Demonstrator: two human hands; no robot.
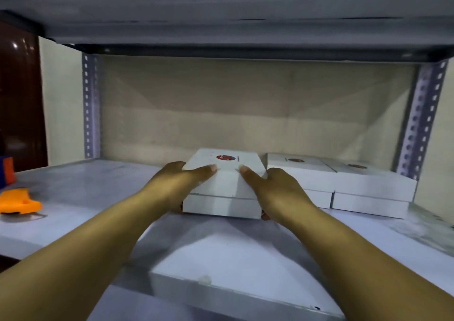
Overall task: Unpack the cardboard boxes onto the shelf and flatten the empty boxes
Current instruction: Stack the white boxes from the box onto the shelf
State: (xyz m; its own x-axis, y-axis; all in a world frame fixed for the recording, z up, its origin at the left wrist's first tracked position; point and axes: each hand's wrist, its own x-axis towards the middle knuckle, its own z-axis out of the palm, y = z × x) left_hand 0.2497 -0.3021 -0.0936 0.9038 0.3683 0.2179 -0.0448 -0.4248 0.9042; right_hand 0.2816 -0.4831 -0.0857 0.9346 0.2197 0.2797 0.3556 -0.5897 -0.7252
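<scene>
both hands, the left hand [183, 180] and right hand [275, 188], clamp the sides of a white box [224, 185] lying flat on the shelf [98, 198], thumbs on its lid (probably to square it with the two boxes [344, 185] just beyond the right hand), its long axis seemingly running away from the hands toward the back wall.

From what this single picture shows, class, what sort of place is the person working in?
Probably a storeroom or stock area. A metal shelf stands on slotted angle posts, identical white boxes sit in a row, and the left hand and right hand grip another white box.
</scene>
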